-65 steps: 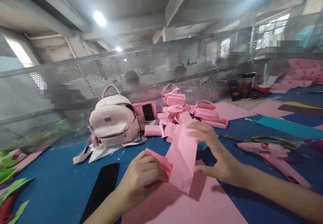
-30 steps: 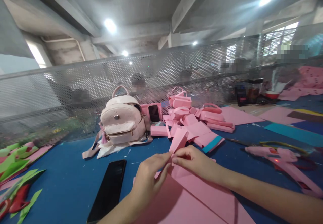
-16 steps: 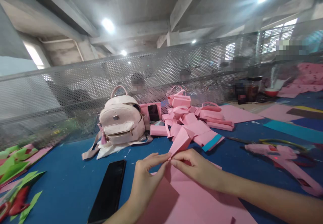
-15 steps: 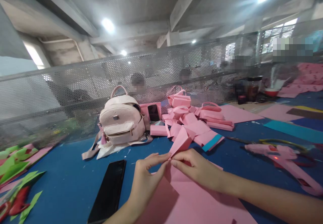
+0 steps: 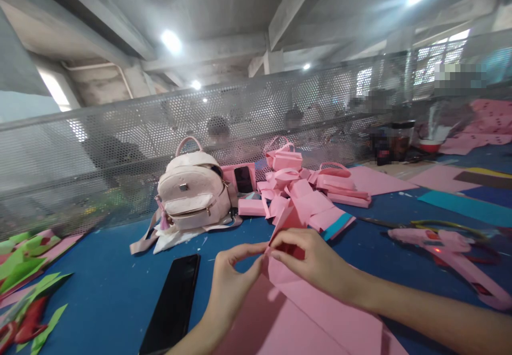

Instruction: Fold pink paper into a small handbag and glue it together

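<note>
Both hands pinch a folded piece of pink paper point(image 5: 285, 219) at its near edge, close together above the table. My left hand point(image 5: 236, 275) grips it between thumb and fingertips from the left. From the right, my right hand point(image 5: 310, 259) pinches the same piece, its fingers curled and partly hiding the paper. Underneath lies a large pink paper sheet point(image 5: 304, 328), flat on the blue table point(image 5: 108, 275). To the left of my left hand rests a black phone point(image 5: 172, 301).
Beyond my hands stands a pile of folded pink paper pieces point(image 5: 288, 176), with a cream backpack point(image 5: 196, 189) to its left. A pink glue gun point(image 5: 444, 245) lies at the right. Red-handled scissors point(image 5: 30, 320) and green paper scraps point(image 5: 24, 251) are at far left. A perforated metal partition point(image 5: 140, 125) closes the back.
The pinched paper has shifted and its fold stands more open. My right hand has moved slightly up, and more of the sheet's right part shows below it.
</note>
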The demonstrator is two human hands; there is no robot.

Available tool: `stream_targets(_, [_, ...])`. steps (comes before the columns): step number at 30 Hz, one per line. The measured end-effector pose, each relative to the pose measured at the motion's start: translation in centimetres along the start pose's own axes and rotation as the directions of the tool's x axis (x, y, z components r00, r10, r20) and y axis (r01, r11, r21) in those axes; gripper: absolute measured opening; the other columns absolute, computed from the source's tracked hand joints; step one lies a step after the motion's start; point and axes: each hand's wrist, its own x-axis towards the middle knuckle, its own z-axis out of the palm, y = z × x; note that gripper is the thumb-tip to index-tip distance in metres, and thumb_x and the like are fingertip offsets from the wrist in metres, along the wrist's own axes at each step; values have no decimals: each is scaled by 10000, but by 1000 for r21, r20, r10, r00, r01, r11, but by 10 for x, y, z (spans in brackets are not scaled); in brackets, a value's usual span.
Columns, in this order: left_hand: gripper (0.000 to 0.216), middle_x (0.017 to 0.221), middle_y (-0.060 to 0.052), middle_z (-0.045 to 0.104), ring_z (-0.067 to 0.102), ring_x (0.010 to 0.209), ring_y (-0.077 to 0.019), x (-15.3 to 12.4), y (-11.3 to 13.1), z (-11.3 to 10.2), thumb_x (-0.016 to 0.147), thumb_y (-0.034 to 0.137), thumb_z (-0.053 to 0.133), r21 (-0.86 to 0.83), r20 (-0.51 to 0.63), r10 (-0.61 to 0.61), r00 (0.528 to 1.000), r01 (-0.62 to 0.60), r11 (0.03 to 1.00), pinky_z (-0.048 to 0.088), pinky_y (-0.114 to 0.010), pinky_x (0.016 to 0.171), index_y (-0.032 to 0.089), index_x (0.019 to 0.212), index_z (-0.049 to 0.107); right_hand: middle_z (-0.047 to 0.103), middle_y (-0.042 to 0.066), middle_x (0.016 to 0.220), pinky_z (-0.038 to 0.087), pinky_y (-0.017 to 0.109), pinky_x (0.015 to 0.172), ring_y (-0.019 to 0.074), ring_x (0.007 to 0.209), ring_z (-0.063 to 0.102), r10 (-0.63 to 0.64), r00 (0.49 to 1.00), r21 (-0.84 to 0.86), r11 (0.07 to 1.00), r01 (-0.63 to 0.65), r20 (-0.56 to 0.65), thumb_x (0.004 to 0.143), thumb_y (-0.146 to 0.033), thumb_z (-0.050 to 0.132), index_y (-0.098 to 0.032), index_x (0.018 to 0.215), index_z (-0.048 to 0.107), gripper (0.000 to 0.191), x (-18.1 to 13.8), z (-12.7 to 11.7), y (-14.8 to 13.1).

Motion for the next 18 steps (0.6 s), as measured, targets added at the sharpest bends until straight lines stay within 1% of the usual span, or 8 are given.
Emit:
stream_targets(3, [190,949,-29,791,734,922,-225,1,-4,1,791,203,690,-36,19,-41,999,41,998,563,-315,858,257,937,799,709,-2,810,455,237,646,139,719,616,23,999,59,998,-21,-25,875,-240,652,-195,843,691,68,3,-2,2])
stream_targets(7, [140,932,-35,793,732,917,-227,2,-8,3,791,227,696,-45,9,-49,999,50,998,550,-320,873,253,878,803,696,-22,794,453,228,629,123,696,600,54,999,95,994,-52,-10,869,-251,671,-202,823,666,67,3,-1,3])
stream_targets(11, [83,896,-38,793,731,911,-230,0,-8,4,778,243,707,-30,-24,-44,999,44,999,541,-321,875,237,769,789,676,-39,803,450,217,631,107,691,585,48,998,111,993,-44,-28,867,-228,675,-207,822,628,68,0,4,5])
stream_targets(15, [88,890,-47,789,729,911,-236,-2,-7,5,770,259,700,-16,-45,-35,998,34,999,533,-326,871,221,732,769,667,-42,812,452,223,644,112,708,587,38,999,127,991,-34,-34,881,-257,667,-217,833,623,77,-2,8,8])
stream_targets(18, [97,873,-60,785,731,887,-247,-3,-7,7,752,259,693,8,-59,-35,998,36,999,534,-334,852,203,699,752,673,-43,861,460,222,664,116,752,611,20,999,122,992,-17,-26,886,-216,654,-232,893,610,47,-4,10,10])
